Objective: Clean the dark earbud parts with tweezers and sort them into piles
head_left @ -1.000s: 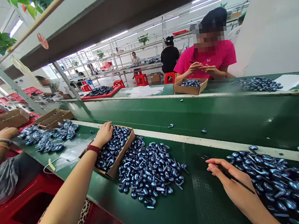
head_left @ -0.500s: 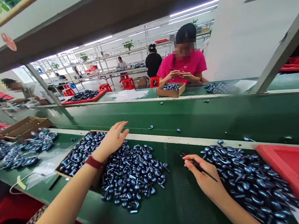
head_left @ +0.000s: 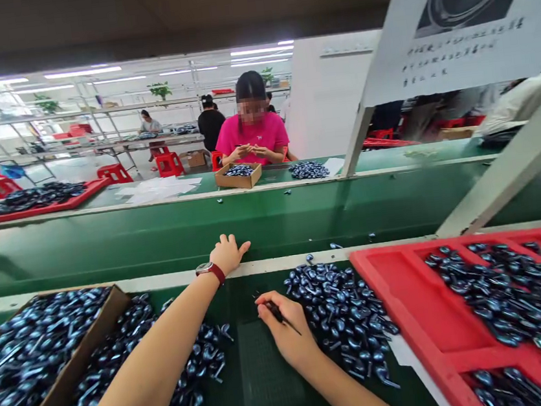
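My left hand (head_left: 229, 253), with a red-strapped watch at its wrist, reaches over the white strip to the near side of the green belt. Its thumb is spread from the fingers, and I see nothing in it; the fingertips are partly hidden. Black tweezers (head_left: 284, 319) are gripped in my right hand (head_left: 290, 334), low over the green bench beside a pile of shiny dark blue earbuds (head_left: 339, 312). Under my left forearm lies a second heap of earbuds (head_left: 203, 360). More earbuds fill a cardboard box (head_left: 120, 301) at the left.
On the right, a red compartment tray (head_left: 439, 314) holds many earbuds. The green belt (head_left: 109, 241) runs across, with a few loose earbuds on it. A co-worker in pink (head_left: 262, 132) sits opposite behind a small cardboard box (head_left: 238, 179). A slanted white post (head_left: 506, 169) stands right.
The view has swung right, bringing the red tray fully in. My left hand has moved from above the box and heap to the belt's edge. My right hand still grips the tweezers.
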Motion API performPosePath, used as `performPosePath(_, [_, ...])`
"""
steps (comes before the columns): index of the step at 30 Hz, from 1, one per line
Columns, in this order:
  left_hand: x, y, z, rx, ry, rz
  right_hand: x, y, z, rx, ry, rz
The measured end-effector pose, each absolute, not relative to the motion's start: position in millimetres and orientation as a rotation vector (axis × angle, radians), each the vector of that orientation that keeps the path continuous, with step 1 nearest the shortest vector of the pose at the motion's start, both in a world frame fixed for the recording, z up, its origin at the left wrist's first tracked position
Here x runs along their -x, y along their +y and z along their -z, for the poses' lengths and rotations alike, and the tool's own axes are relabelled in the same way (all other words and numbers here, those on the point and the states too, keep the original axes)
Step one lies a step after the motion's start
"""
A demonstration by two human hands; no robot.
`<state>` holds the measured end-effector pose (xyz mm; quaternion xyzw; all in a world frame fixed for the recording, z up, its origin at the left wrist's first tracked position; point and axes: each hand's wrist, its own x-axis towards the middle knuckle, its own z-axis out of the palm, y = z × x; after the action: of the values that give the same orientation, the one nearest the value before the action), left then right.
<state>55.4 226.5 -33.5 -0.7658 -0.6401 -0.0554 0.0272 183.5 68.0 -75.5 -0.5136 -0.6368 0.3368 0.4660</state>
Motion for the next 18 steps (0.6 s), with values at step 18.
performPosePath(18, [-265, 235, 35, 2.947, -1.371, 0.111, -171, 65, 80, 1.024, -1.328, -0.859])
